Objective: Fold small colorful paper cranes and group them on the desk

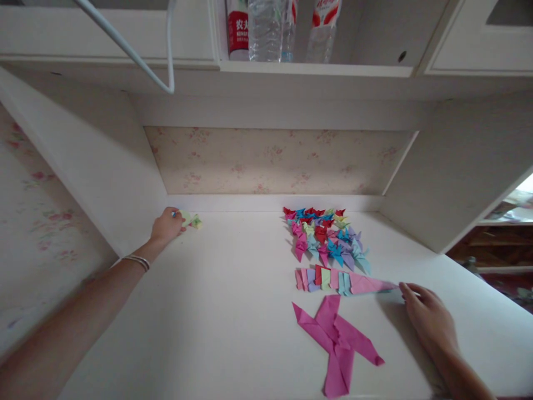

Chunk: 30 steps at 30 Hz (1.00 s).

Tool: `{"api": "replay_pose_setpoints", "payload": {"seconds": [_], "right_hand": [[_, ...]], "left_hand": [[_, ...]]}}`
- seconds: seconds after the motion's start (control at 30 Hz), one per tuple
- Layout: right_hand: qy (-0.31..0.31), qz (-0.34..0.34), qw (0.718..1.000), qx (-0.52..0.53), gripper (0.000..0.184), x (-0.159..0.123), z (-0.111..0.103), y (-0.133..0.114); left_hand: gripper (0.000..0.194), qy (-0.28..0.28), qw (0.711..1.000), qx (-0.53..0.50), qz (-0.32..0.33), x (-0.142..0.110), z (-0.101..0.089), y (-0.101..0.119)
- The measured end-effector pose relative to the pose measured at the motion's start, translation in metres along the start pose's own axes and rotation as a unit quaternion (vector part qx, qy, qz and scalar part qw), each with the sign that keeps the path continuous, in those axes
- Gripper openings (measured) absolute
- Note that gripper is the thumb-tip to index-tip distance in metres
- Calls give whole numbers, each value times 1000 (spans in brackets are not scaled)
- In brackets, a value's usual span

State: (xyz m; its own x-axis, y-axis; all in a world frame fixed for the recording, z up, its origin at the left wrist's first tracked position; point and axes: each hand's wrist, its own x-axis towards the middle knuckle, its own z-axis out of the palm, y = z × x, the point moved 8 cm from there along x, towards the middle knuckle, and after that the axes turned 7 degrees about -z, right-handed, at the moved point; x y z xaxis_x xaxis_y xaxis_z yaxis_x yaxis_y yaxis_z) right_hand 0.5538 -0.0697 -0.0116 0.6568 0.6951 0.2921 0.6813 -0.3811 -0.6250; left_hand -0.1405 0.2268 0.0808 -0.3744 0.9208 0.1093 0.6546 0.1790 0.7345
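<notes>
At the far left of the white desk my left hand [165, 226] is closed on a small pale green and yellow item [192, 220], whose kind I cannot make out; a bit of pink shows at its lower edge. On the right, the fingertips of my right hand [428, 314] pinch the narrow tip of a pink folded paper piece [368, 284]. This piece lies at the right end of a row of small folded papers [325, 278] in several colours. Below the row lies a large magenta origami pinwheel shape [335, 339]. Behind it are rows of colourful origami cranes [320, 233].
The white desktop [233, 311] runs between side panels, with a floral back wall [258, 161]. Overhead, a shelf [316, 68] holds plastic bottles [265, 30], and a white cable [125, 47] hangs at the upper left.
</notes>
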Motion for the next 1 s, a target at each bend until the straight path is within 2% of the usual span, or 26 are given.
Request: {"api": "replay_pose_setpoints", "payload": {"seconds": [0.1, 0.27, 0.4, 0.5, 0.6, 0.7, 0.8, 0.9, 1.0], "right_hand": [[4, -5, 1000, -2, 52, 0, -1, -1], [23, -13, 1000, 11, 48, -5, -7, -6], [22, -7, 1000, 20, 45, -8, -7, -7], [20, 1, 1000, 18, 45, -7, -6, -4], [21, -1, 1000, 19, 44, -6, -5, -2], [27, -13, 999, 20, 45, -6, -5, -3], [27, -20, 999, 24, 46, -7, -4, -5], [29, -18, 999, 22, 47, -7, -4, -5], [34, -14, 999, 23, 47, -7, -4, -4]], "left_hand": [[36, 10, 996, -82, -21, -19, -10, 7], [31, -51, 992, -114, -7, -60, -12, 23], [32, -98, 987, -129, 19, -109, -5, 28], [33, -155, 976, -147, 32, -156, 13, 23], [27, -228, 963, -121, 76, -202, 40, 17], [28, -300, 944, -99, 95, -232, 71, 6], [33, -312, 943, -103, 55, -235, 90, -9], [38, -274, 958, -82, 32, -222, 98, -19], [39, -238, 969, -46, 46, -208, 102, -22]]}}
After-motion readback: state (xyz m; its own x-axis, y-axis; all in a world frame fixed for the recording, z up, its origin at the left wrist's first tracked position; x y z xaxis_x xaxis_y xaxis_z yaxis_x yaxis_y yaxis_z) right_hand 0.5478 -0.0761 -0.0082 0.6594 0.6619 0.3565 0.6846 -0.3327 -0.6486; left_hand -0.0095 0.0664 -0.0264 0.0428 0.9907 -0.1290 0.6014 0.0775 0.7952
